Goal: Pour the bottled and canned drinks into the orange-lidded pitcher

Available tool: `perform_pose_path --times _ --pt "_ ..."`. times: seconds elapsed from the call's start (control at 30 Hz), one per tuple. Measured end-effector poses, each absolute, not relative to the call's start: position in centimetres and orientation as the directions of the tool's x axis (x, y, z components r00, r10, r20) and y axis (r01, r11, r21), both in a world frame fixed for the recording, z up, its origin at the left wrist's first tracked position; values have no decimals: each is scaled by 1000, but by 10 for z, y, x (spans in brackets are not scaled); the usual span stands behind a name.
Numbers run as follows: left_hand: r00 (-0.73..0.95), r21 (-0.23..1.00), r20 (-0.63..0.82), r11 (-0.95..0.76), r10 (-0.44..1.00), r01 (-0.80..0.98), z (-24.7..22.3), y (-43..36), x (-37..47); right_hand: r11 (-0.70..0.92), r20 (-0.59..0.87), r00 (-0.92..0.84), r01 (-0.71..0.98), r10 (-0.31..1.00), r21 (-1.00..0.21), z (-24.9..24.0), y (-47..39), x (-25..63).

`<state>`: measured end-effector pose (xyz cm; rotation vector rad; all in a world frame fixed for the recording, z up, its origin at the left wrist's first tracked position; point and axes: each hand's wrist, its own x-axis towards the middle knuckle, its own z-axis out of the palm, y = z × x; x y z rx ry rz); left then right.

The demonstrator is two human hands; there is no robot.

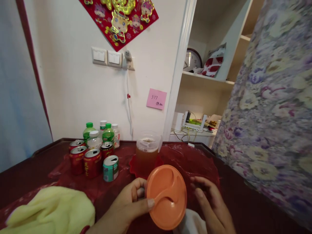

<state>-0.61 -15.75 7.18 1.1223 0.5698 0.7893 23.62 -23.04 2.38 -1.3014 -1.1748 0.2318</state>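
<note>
Tilted above the near tabletop (243,201), a round orange plastic lid (168,198) is pinched at its left edge by the fingers of the left hand (130,203). Right hand (212,204) stands just beside it, fingers bent and parted. Soft yellow cloth (56,208) lies near left; beyond are red metal cans (92,164) and, far centre, a clear plastic pitcher (147,156) of amber liquid.

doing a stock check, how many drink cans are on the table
5: rear left red can, front left red can, front middle red can, rear right red can, teal can at front right. Some may be hidden behind.
</note>
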Motion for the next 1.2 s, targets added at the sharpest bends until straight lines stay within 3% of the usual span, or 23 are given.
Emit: perform_pose_path --times 0.03,0.1,0.17,0.23,0.5,0.67,0.8,0.97,1.1,1.2 --pt "598 944 9 190 801 -269 70 -157 -5 326 671 349 670 654 -667 26 -230 243" --pt "612 950 49 153 790 -273 67 -156 0 312 812 50 908 582 -279 29 -228 250" --pt "651 953 65 146 756 -264 67 -157 7 300 822 -200 953 533 37 31 -222 250" --pt "678 958 68 142 732 -250 69 -158 15 273 830 -286 947 479 168 33 -215 247" --pt "664 936 142 118 734 -331 102 -150 37 352 874 -194 936 445 29 64 -203 249" --pt "506 935 108 85 856 -343 127 -127 40 416 806 -112 892 582 -176 73 -198 265" --pt "342 878 231 -43 911 -477 154 -100 31 431 706 -70 833 705 -347 77 -193 274" --pt "152 800 345 -206 926 -564 175 -64 9 365 665 50 804 745 -470 96 -179 268" --pt "22 817 357 -300 934 -492 161 -30 -8 358 666 43 817 745 -453 122 -152 261" --pt "74 884 339 -291 938 -365 139 -8 -15 363 614 -73 858 786 -362 145 -123 255"
